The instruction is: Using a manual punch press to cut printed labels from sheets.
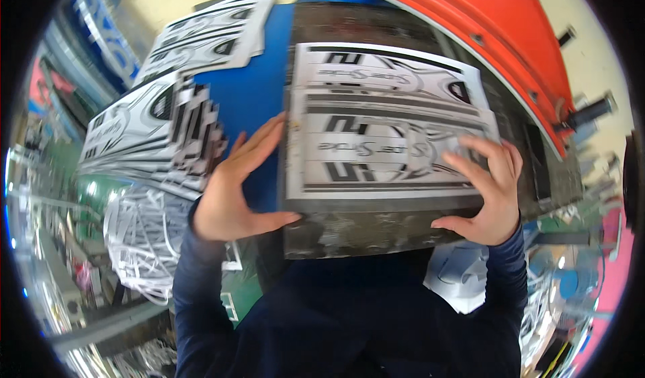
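Observation:
A white sheet printed in black and grey point(376, 191) lies on a dark, worn board point(363, 233) in front of me. Its print shows stripes, lettering and curved shapes in two similar bands. My left hand point(235, 193) is spread at the board's left side, the thumb over the near left corner and the fingers along the left edge. Over the sheet's right end, my right hand point(489, 190) has its fingers apart and slightly bent, with the thumb above the board's near edge. Neither hand holds anything; whether the right fingertips touch the sheet I cannot tell.
A fanned stack of similar printed sheets point(138, 126) lies on the left, with another pile point(208, 38) behind it on the blue surface point(252, 89). White strips point(144, 237) fill a heap below. A large orange panel point(490, 28) with protruding bolts borders the board at the far right.

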{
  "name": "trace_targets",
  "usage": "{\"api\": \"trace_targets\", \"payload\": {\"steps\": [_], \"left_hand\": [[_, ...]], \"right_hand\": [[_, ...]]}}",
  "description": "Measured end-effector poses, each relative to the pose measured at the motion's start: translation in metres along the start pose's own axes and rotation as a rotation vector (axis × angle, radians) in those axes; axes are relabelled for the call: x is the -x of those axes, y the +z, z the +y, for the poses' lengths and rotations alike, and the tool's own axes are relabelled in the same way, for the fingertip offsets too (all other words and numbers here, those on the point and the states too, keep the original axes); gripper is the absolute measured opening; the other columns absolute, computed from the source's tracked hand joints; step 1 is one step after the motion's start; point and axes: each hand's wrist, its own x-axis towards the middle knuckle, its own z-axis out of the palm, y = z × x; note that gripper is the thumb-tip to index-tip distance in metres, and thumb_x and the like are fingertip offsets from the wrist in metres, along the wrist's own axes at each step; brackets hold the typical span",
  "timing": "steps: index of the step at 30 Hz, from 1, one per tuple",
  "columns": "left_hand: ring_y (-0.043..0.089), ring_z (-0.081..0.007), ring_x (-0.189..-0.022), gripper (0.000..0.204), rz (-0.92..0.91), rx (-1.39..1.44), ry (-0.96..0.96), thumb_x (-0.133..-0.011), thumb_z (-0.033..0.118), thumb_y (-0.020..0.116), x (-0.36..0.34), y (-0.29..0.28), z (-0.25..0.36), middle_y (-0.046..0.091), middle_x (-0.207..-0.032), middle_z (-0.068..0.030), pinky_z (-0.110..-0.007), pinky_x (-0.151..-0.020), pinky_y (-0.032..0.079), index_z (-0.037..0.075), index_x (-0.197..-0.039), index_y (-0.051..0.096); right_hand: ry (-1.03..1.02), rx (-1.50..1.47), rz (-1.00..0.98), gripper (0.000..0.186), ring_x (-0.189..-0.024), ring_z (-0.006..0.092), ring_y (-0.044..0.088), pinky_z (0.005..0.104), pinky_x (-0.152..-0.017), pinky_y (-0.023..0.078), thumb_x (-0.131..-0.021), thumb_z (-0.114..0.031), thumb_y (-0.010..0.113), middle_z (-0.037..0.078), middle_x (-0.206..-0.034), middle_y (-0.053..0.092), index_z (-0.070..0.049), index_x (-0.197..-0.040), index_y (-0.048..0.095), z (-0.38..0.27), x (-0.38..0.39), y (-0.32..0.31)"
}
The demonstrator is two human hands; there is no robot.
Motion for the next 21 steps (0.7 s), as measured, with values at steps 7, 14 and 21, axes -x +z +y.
{"api": "trace_targets", "payload": {"steps": [7,14,21], "left_hand": [[0.033,-0.0325,-0.148,0.116,0.018,0.151,-0.009,-0.045,0.010,0.083,-0.005,0.004,-0.007,0.041,-0.156,-0.0191,-0.050,-0.121,0.011,-0.001,-0.151,0.039],[0.033,-0.0360,-0.147,0.114,0.059,0.344,-0.055,-0.053,0.031,0.086,-0.004,0.010,-0.018,0.043,-0.151,-0.0274,-0.046,-0.121,0.012,-0.012,-0.146,0.038],[0.038,-0.0359,-0.144,0.116,0.080,0.322,-0.084,-0.058,0.047,0.089,-0.001,0.011,-0.021,0.045,-0.149,-0.0286,-0.048,-0.121,0.011,-0.010,-0.146,0.040]], "right_hand": [[0.423,-0.295,-0.133,0.128,-0.150,0.0399,0.022,0.0578,-0.119,0.017,-0.059,-0.042,0.092,0.022,-0.161,0.025,-0.006,-0.158,0.020,0.048,0.040,-0.002],[0.268,-0.400,-0.080,0.111,-0.149,0.0410,0.024,0.0542,-0.120,0.020,-0.067,-0.040,0.090,0.022,-0.155,0.037,-0.009,-0.156,0.031,0.059,0.047,0.007],[0.231,-0.491,-0.030,0.109,-0.148,0.0434,0.027,0.0466,-0.119,0.027,-0.068,-0.040,0.089,0.026,-0.155,0.035,-0.008,-0.155,0.032,0.061,0.047,0.012]]}}
